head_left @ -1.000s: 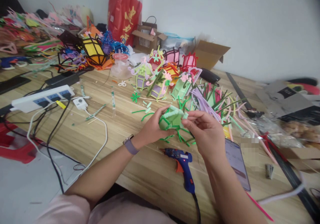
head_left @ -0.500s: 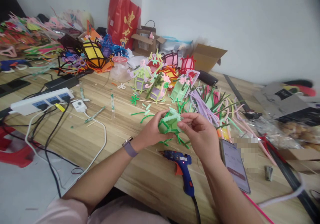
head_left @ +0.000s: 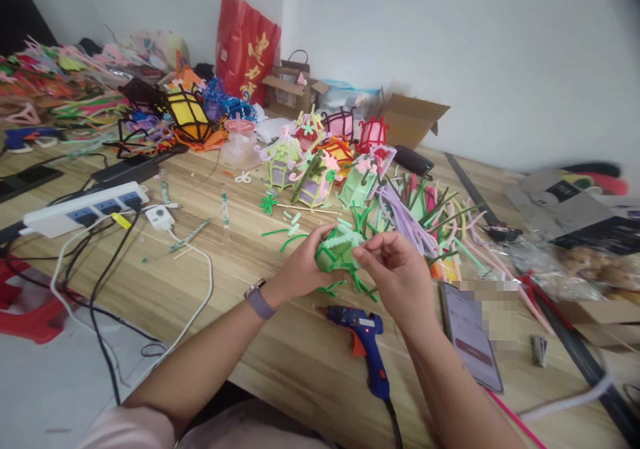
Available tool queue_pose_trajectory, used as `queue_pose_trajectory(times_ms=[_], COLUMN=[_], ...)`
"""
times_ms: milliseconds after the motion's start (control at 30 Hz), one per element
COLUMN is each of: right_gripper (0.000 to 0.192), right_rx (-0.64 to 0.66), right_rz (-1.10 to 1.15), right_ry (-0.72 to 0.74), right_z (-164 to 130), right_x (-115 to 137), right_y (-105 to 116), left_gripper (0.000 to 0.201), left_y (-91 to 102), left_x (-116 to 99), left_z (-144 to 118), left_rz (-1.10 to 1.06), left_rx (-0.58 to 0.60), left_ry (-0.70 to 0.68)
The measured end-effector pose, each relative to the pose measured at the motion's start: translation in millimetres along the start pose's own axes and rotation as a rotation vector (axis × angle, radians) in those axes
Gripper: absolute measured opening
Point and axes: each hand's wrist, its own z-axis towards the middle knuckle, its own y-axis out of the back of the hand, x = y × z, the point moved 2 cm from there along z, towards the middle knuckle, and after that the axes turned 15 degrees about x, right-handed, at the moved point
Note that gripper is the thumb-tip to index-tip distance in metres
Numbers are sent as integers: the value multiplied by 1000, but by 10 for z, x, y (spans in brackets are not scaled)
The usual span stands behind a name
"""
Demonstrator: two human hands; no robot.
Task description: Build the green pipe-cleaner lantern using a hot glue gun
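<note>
A small green lantern (head_left: 336, 254) made of pipe cleaners, with pale and darker green parts, is held just above the table. My left hand (head_left: 306, 262) wraps round its left side, a watch on the wrist. At its right edge my right hand (head_left: 397, 269) pinches, thumb against forefinger; whether a small piece sits between them is hard to see. Green pipe cleaner pieces (head_left: 364, 219) lie behind the lantern and below it. Nearer me, a blue hot glue gun (head_left: 367, 342) rests on its side with a red light showing.
Several finished pipe cleaner lanterns (head_left: 311, 175) stand beyond my hands. Bundled pipe cleaners (head_left: 407, 219) lie to the right, near a phone (head_left: 473, 335). A power strip (head_left: 85, 209) with trailing cables is at the left. Cardboard boxes (head_left: 413, 122) and a red bag (head_left: 247, 52) are at the back.
The green lantern has tilted slightly, showing more of its open top. My right hand has shifted a little left and down along its edge. The camera view has moved slightly.
</note>
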Motion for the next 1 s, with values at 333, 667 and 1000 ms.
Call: queue_pose_trajectory(times_ms=[333,667,1000], right_gripper=[33,27,21], right_rx=[2,1,-8], right_rz=[-17,-24,-27], right_ry=[-3,23,59], right_z=[18,19,20], right_x=[6,-47,-120], right_y=[-8,-5,-59], left_gripper=[79,82,40], left_y=[-2,-2,-74], left_x=[18,9,-204], left_z=[-4,-4,-93], left_rz=[12,41,379], left_rx=[-4,20,-143], left_ry=[-5,-26,-242])
